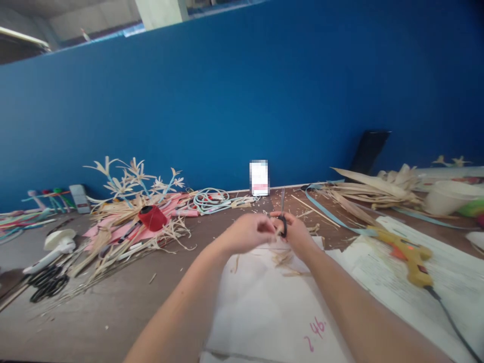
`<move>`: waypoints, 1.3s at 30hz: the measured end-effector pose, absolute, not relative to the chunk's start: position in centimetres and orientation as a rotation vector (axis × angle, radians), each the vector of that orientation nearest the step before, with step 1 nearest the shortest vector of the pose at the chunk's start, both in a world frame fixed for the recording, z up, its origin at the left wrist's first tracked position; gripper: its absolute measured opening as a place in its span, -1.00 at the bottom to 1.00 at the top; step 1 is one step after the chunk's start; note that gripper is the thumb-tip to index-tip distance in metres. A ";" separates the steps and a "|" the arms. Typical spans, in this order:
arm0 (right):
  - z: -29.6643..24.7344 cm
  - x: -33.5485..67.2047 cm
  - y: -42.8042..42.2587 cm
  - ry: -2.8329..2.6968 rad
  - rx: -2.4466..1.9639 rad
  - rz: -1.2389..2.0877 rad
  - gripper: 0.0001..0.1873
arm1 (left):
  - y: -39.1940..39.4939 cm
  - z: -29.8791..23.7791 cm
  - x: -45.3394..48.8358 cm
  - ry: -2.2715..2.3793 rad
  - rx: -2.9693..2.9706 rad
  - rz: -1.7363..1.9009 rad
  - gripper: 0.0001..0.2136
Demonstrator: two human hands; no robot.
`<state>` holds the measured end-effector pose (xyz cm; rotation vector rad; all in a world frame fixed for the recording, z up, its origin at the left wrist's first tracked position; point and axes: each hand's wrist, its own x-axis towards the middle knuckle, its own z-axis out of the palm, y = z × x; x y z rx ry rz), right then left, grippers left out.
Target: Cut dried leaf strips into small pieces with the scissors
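My right hand is closed round the black handles of a pair of scissors, whose thin blades point up and away from me. Just to the left, my left hand has its fingers curled in a pinch close to the scissor handles. What it pinches is too small and blurred to make out. Beneath both hands, pale dry husk scraps lie on a white sheet with a pink handwritten number.
A yellow glue gun rests on printed papers at right, its cord trailing forward. Dry husks and a white cup stand behind. At left are husk flowers, a red spool and black-handled scissors. A blue partition closes the back.
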<state>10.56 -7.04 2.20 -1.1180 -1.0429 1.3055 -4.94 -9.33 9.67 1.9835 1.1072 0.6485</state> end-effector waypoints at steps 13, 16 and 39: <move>2.9 10.8 -7.4 -1.322 -1.226 1.259 -0.54 | -4.0 1.2 -2.2 1.046 0.909 1.650 -0.74; 3.1 10.6 -7.6 -1.418 -1.284 1.307 -0.50 | -4.2 0.8 -2.4 1.003 0.967 1.657 -0.73; 3.4 11.4 -8.3 -1.664 -1.293 1.394 -0.41 | -4.0 1.3 -2.5 1.001 0.852 1.657 -0.80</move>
